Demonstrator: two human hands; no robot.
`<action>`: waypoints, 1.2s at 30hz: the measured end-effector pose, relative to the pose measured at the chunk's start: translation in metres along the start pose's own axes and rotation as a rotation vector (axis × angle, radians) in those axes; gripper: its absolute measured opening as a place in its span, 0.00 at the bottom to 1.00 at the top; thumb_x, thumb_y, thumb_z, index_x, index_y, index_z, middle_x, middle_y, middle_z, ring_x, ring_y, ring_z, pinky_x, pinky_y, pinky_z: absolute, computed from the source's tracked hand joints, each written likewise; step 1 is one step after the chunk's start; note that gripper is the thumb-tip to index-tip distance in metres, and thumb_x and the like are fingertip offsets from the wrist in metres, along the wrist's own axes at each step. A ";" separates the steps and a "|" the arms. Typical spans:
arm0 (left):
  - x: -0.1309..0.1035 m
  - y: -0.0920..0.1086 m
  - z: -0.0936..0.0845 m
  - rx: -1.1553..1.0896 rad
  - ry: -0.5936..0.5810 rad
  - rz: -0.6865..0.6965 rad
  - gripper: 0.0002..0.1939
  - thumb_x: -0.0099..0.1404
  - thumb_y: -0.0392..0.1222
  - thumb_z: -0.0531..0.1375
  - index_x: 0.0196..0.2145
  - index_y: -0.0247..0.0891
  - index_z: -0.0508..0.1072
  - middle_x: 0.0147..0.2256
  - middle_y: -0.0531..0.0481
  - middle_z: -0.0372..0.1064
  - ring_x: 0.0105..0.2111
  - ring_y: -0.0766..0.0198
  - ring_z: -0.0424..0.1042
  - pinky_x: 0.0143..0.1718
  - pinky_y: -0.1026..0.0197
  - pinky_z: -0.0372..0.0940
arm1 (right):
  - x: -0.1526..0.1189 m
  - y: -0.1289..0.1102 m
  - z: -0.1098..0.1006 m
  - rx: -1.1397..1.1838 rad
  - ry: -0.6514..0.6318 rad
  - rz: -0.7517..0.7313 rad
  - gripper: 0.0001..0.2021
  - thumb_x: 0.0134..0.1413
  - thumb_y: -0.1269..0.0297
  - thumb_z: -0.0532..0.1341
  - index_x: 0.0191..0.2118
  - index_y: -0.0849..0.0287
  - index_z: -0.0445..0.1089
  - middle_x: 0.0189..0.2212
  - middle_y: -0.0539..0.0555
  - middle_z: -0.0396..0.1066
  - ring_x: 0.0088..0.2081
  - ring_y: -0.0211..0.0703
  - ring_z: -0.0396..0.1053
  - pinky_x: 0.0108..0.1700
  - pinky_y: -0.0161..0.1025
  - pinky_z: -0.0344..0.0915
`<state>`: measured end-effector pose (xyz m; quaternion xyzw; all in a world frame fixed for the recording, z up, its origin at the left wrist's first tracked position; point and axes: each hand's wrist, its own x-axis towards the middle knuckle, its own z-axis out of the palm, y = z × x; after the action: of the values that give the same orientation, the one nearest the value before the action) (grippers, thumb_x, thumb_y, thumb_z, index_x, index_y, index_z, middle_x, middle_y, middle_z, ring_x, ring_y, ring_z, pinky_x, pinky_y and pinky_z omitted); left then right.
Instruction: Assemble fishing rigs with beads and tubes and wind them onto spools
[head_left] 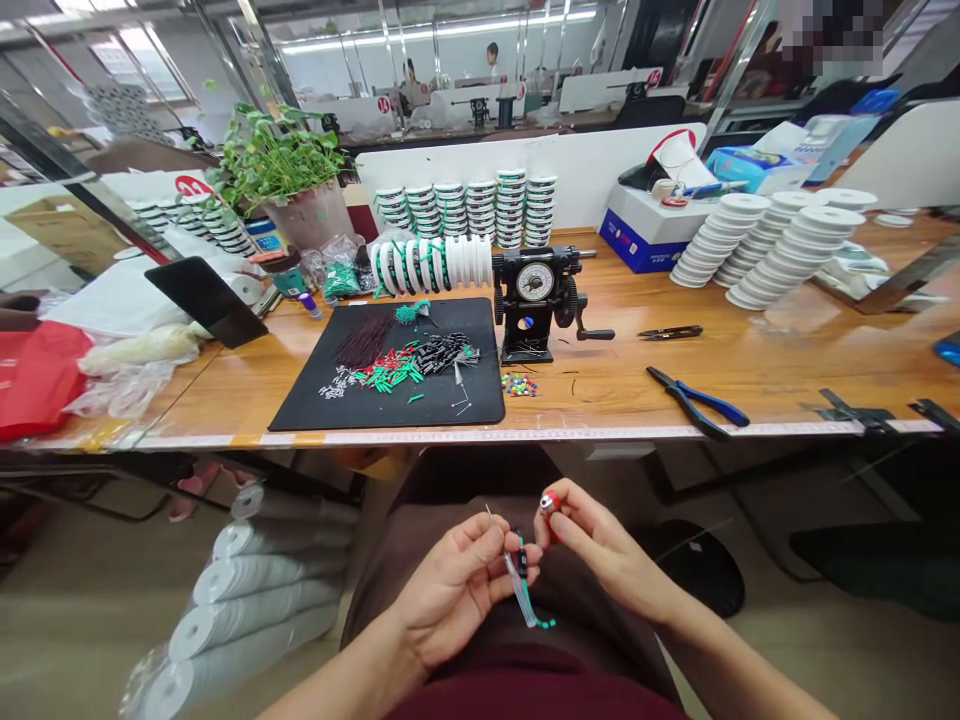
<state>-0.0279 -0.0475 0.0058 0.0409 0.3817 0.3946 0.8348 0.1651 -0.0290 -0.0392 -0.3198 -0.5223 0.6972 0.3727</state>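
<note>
Below the table edge, over the lap, my left hand [461,580] is closed, thumb against fingers. It pinches a small bundle of clear strands [520,590] with green tips and a black piece [523,562] beside them. A thin pointed tip sticks up above its thumb; its kind is unclear. My right hand [592,545] grips a red lighter [551,503] with a metal top, close to the bundle's right side. On the table ahead, a black mat [322,395] bears green tubes [394,372], black pieces [448,352] and dark red strands [367,340].
A hand-cranked winding machine [534,300] carries white spools [431,265]. Blue-handled pliers [697,402] and thread snips [670,332] lie to the right. Small coloured beads [519,384] are near the mat. White spools [795,250] are stacked at right; white rolls [247,575] stand at lower left.
</note>
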 end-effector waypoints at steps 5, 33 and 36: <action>0.000 -0.001 0.001 0.036 -0.001 0.014 0.08 0.55 0.35 0.69 0.32 0.31 0.75 0.31 0.47 0.74 0.36 0.59 0.77 0.44 0.56 0.72 | -0.003 0.021 0.012 0.191 0.001 0.095 0.19 0.69 0.46 0.51 0.41 0.60 0.59 0.28 0.48 0.54 0.27 0.32 0.49 0.28 0.30 0.49; 0.003 -0.005 -0.005 0.090 -0.029 0.023 0.06 0.61 0.36 0.65 0.33 0.30 0.75 0.33 0.46 0.74 0.37 0.60 0.76 0.45 0.56 0.71 | 0.012 0.022 0.032 0.291 0.103 0.102 0.25 0.61 0.42 0.55 0.26 0.61 0.57 0.24 0.50 0.55 0.25 0.35 0.53 0.28 0.31 0.60; 0.003 -0.005 -0.004 0.079 -0.026 0.026 0.06 0.60 0.36 0.66 0.33 0.30 0.75 0.33 0.46 0.74 0.37 0.60 0.76 0.45 0.56 0.71 | 0.012 0.021 0.032 0.274 0.104 0.102 0.26 0.61 0.41 0.55 0.27 0.61 0.57 0.24 0.51 0.55 0.26 0.35 0.53 0.29 0.32 0.61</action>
<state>-0.0266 -0.0499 -0.0009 0.0836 0.3856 0.3894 0.8323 0.1279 -0.0384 -0.0525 -0.3276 -0.3853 0.7625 0.4035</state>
